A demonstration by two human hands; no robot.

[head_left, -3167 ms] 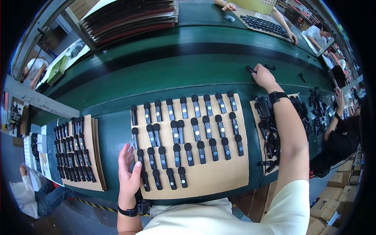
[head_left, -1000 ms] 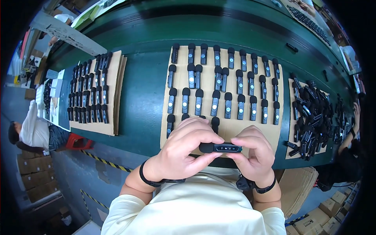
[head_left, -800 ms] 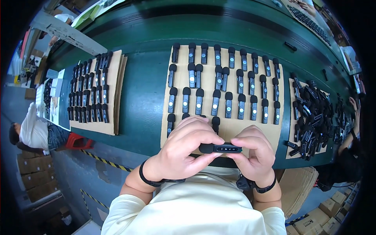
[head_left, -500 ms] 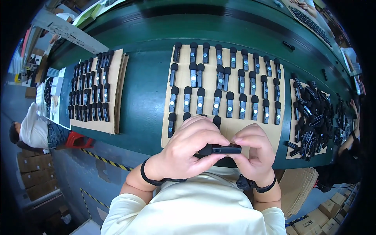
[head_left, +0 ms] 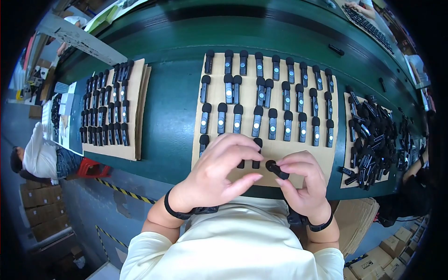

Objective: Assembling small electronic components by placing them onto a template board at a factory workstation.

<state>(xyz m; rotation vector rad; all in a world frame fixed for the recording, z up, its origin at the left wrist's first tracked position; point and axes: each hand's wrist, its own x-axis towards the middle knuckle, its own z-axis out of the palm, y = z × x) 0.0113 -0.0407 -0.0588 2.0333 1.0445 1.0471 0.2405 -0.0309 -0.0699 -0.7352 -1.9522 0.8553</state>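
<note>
We saw a small black device (head_left: 277, 169) pinched in the right hand (head_left: 302, 184), fingers closed on it, just right of the left hand (head_left: 223, 171). Left hand was open, fingers curled, holding nothing. Beneath and beyond both hands lay the cardboard sheet (head_left: 211, 100) with rows of devices (head_left: 261, 98). Loose pile (head_left: 378, 137) sat farther right.

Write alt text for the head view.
Two bare hands meet over a cardboard sheet lined with rows of small black clip-on devices; the right hand pinches one device, the left hand open beside it. A loose pile lies on the right.
</note>
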